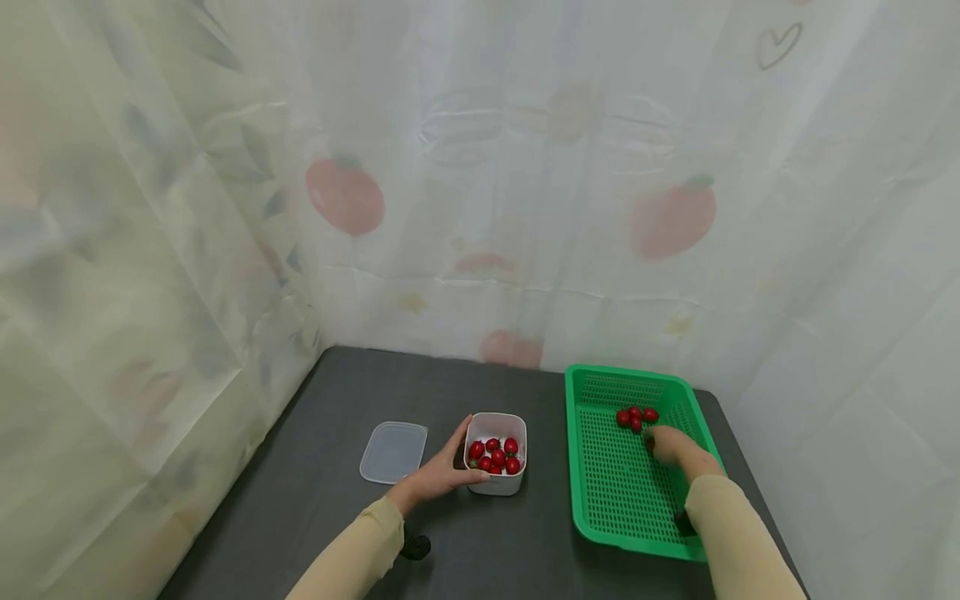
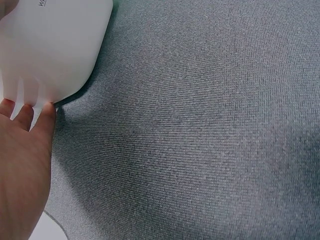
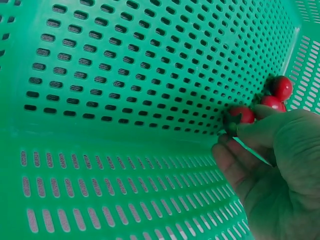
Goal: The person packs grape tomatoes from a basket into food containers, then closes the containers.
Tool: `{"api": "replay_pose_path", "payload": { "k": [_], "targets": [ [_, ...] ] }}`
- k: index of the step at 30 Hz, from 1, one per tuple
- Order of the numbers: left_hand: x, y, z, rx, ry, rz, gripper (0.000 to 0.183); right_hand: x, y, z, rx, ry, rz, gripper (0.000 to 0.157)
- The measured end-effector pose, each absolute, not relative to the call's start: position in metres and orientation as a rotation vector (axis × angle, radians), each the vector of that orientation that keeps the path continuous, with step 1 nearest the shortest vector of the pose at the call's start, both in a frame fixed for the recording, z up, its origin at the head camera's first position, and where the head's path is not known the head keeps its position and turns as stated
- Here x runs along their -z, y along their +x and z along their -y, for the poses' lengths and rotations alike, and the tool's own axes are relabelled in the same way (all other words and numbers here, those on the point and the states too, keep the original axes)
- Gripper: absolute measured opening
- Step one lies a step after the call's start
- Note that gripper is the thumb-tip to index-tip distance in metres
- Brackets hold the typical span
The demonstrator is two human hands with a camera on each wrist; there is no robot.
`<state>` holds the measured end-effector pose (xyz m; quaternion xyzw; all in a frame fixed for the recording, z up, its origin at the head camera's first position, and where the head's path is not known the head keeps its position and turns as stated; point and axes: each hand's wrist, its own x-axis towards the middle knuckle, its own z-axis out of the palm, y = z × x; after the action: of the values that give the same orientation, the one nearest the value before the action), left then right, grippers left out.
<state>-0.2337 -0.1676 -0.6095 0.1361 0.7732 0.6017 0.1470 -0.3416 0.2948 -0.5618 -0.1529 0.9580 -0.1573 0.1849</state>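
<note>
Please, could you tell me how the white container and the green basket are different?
The green basket is wide; the white container is much smaller. The basket has many holes in its floor and walls, while the container's visible walls are solid. Red tomatoes spread over much of the container's floor, but those visible in the basket gather toward its far end. Both stand on the dark table.

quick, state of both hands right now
Left hand: holding the white square plastic container.
Right hand: at a small rounded red tomato in the green rectangular plastic basket; cannot tell whether gripped.
</note>
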Motion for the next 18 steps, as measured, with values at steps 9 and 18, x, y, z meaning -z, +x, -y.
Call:
{"api": "replay_pose_path", "payload": {
  "k": [9,18],
  "targets": [
    [0.6103,-0.2339,0.1681,-1.746,0.405,-2.205,0.109,0.5671,-0.3418,-0.2992,0.464,-0.479,-2.689,0.038],
    [0.6105,-0.2345,0.1676,-1.745,0.418,-2.209,0.109,0.5675,-0.3426,-0.3015,0.459,-0.456,-2.695,0.034]
  ]
}}
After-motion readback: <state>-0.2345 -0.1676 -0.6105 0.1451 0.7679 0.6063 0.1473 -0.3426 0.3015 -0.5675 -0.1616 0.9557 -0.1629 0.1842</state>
